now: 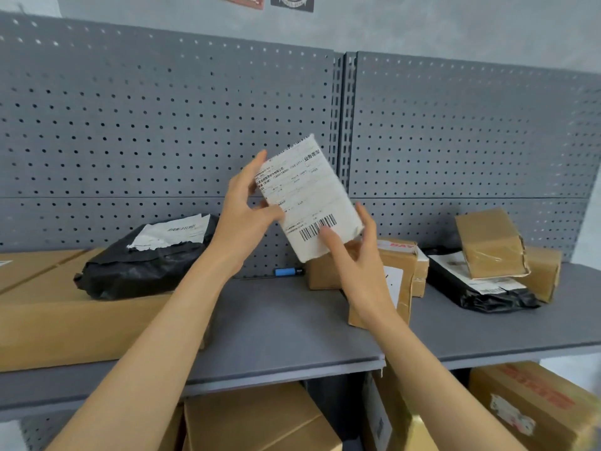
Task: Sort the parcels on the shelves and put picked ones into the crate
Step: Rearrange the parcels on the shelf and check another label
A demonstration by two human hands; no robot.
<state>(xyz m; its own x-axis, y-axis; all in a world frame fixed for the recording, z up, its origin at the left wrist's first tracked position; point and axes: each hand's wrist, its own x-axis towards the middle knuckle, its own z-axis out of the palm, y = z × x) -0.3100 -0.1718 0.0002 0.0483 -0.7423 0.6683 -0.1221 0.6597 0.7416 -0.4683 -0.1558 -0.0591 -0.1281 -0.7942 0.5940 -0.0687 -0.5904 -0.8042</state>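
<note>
White labelled parcel (pixel 310 198), tilted above shelf (pixel 292 320): left hand (pixel 242 211) and right hand (pixel 353 255) grasping opposite edges; keep barcode uncovered for reading.

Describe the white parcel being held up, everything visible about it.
The white parcel is a flat, rectangular packet held up in front of the grey pegboard, tilted with its top leaning right. Its facing side carries a printed shipping label with lines of small text and a barcode near the lower end. The surface looks papery and slightly rough at the edges. The left hand grips its left edge, and the right hand supports its lower right corner. It touches no shelf.
</note>
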